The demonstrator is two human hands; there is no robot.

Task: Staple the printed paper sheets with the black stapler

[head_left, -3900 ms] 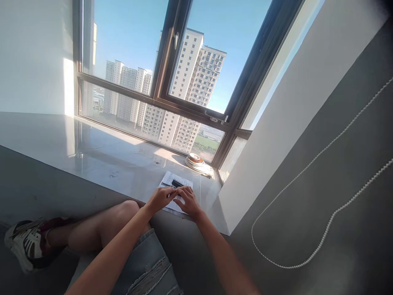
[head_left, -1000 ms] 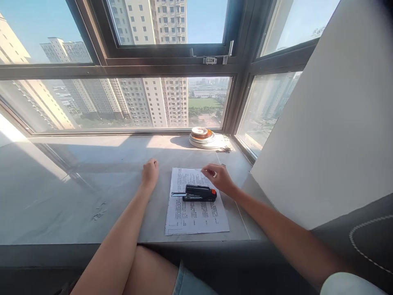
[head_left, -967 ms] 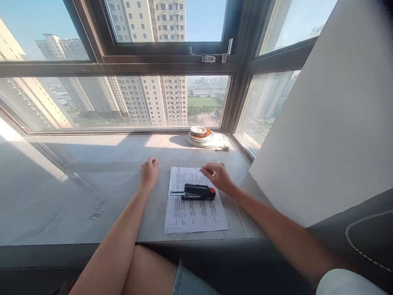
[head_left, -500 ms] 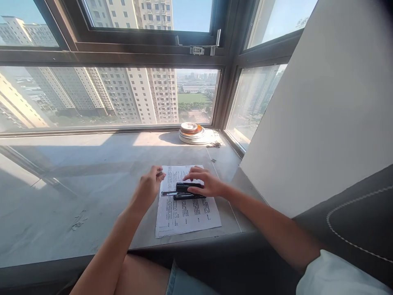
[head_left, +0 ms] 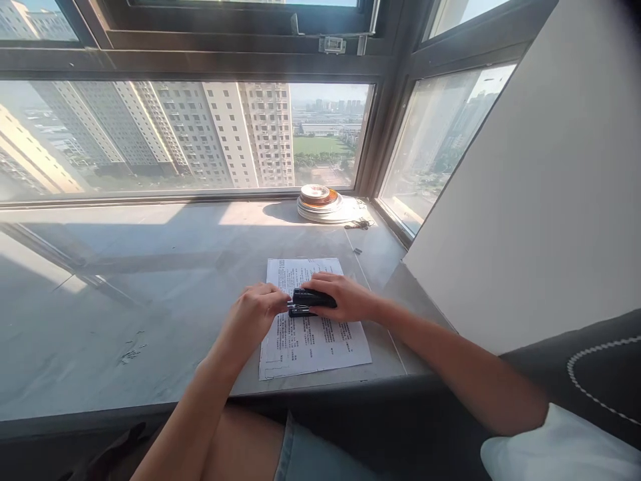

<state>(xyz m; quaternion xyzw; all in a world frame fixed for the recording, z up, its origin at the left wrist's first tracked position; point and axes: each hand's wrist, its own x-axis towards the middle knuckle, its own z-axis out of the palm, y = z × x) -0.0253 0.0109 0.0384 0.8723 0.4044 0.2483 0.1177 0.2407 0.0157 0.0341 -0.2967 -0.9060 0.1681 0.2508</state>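
A black stapler (head_left: pixel 313 298) is held between both hands, above the printed paper (head_left: pixel 310 347); whether the sheet is touched by its base cannot be told. Its right end is covered by the right hand (head_left: pixel 343 296), whose grip is closed around the body, with the fingers laid over the top and the thumb set along the near side. At the other end, a short length of metal rail (head_left: pixel 291 304) is seen projecting, and its tip is pinched in the grip of the left hand (head_left: pixel 258 302), the fingers being drawn together. The inside of the rail is hidden by fingers and casing, so what is contained there cannot be told.

The paper is laid flat on the window sill (head_left: pixel 175 280), near its front edge. Near the window corner, a stack of round, dish-like pieces (head_left: pixel 320 207) is set down, an orange one being included near the top; whether anything is held in the uppermost cannot be made out. Beside the stack a dark, thin tangle (head_left: pixel 359 225) is seen, and nearer the paper a small dark piece (head_left: pixel 357 251) is placed.
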